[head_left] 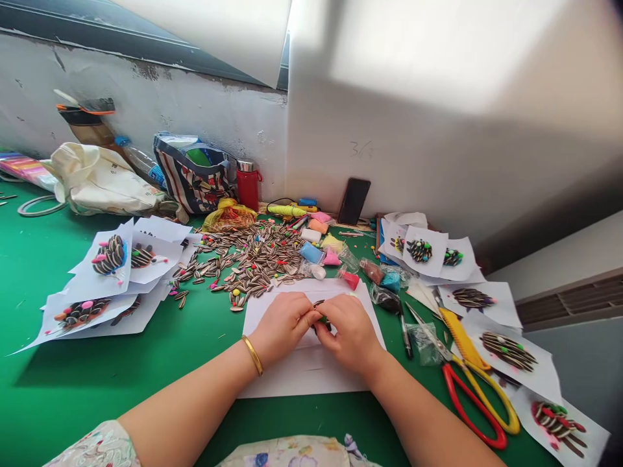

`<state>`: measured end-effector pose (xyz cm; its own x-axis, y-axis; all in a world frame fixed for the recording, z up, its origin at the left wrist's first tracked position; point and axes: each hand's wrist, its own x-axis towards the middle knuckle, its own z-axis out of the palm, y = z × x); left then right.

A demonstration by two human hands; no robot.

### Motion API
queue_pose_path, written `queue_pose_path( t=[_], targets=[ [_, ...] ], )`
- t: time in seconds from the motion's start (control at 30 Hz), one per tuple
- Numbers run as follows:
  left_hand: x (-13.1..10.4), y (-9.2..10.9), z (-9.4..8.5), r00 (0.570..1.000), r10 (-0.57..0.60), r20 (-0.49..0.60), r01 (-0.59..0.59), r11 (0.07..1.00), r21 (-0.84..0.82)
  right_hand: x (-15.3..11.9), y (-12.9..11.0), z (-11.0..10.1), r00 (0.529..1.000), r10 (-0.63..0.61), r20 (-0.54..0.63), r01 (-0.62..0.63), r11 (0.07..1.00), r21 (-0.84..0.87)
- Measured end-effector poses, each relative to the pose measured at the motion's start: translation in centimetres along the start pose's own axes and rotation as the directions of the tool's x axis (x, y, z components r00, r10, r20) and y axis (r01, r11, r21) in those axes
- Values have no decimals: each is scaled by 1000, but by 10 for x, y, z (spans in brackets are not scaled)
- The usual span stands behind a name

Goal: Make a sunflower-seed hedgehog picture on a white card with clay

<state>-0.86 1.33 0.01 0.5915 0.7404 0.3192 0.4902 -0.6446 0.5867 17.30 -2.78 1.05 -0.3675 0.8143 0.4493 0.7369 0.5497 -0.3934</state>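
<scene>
Over white paper sheets (311,379), my left hand (286,324) and my right hand (353,331) meet, both closed. Their thumbs and fingers pinch a small dark piece with some green on it (322,318). Fingers hide most of this piece, so its full shape cannot be made out. A gold bangle (253,355) circles my left wrist. Just beyond the hands spreads a heap of striped sunflower seeds (263,250) with bright bits of clay among them. Packets of coloured clay, such as a blue one (311,253) and a red one (348,279), lie at its right side.
Paper sheets with seed-and-clay figures lie at left (109,259) and right (509,350). Scissors (479,395), a yellow cutter (462,337) and a black pen (405,334) are by my right arm. At the back stand a phone (354,201), red flask (248,187) and striped bag (195,175).
</scene>
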Motion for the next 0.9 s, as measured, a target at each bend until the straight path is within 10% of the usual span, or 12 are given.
queue_pose_path(
  t=[0.9],
  targets=[
    [-2,1,1,997,-21,-71,3,968,-249,0,2,-1,996,-4,-93,6,1000,16]
  ],
)
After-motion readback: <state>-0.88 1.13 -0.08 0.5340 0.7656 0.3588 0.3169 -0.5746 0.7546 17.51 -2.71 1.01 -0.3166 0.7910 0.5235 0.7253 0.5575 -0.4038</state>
